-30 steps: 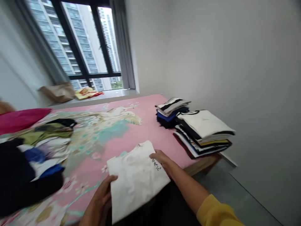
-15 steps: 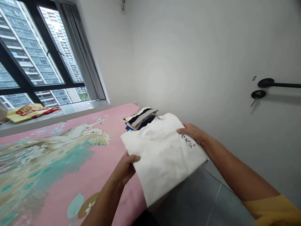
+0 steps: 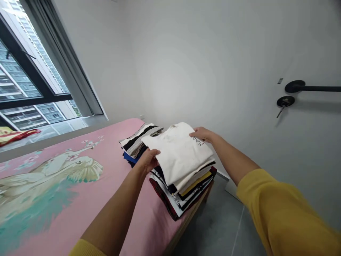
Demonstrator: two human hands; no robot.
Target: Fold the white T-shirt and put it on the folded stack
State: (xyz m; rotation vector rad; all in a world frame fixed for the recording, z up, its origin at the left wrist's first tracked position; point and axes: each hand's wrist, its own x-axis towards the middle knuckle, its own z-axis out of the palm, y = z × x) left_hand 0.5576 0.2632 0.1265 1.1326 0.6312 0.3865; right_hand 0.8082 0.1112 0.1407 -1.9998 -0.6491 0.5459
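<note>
A folded white T-shirt (image 3: 181,153) with small dark lettering lies over a stack of folded clothes (image 3: 191,195) at the bed's corner. My left hand (image 3: 148,160) pinches its left edge, thumb on top and fingers hidden beneath. At the far right edge, beside the lettering, my right hand (image 3: 201,135) grips the shirt the same way. Black, white, yellow and dark red layers show below it. Just behind and left sits a second pile, topped by a black-and-white striped garment (image 3: 141,137) with blue cloth under it.
The bed (image 3: 112,199) has a pink sheet with a bird print. Grey floor (image 3: 215,220) lies beyond its right edge. A white door with a black handle (image 3: 314,87) stands at right. On the windowsill at left is a yellow and red bag (image 3: 16,136).
The white T-shirt has come down and away from me onto the stack, held by both hands. The stack beneath now shows. My view has turned a little to the right.
</note>
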